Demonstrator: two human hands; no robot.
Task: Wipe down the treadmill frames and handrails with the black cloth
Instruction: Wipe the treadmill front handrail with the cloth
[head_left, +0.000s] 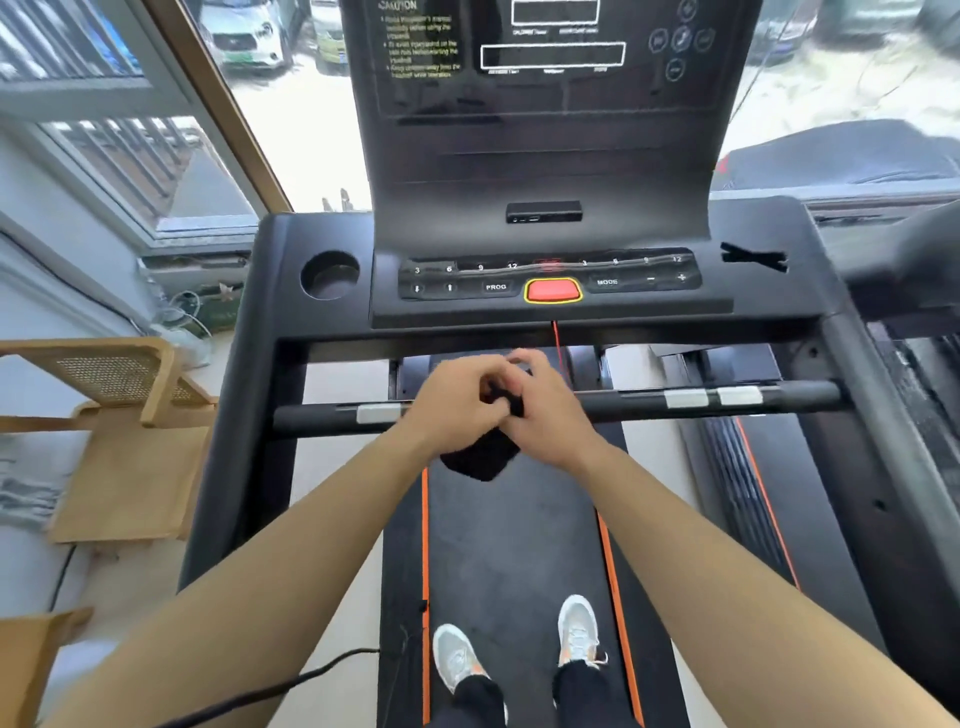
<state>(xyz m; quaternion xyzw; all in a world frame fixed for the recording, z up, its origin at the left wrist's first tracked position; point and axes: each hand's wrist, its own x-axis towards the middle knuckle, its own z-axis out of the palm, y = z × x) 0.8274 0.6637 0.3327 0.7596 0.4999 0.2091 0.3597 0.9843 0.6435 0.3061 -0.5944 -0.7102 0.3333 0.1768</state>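
Bunching black cloth (480, 457), half-hidden between both hands (498, 400).

Beyond our joined hands (498, 410), the treadmill's button panel (550, 278) reads "PROG" left of the red stop button (552, 290) and "MODE", "−", "+" to its right; above run the numbers 3, 6, 9, 12, twice. Higher, the console display (540, 62) carries "CAUTION" over smaller print we cannot read.
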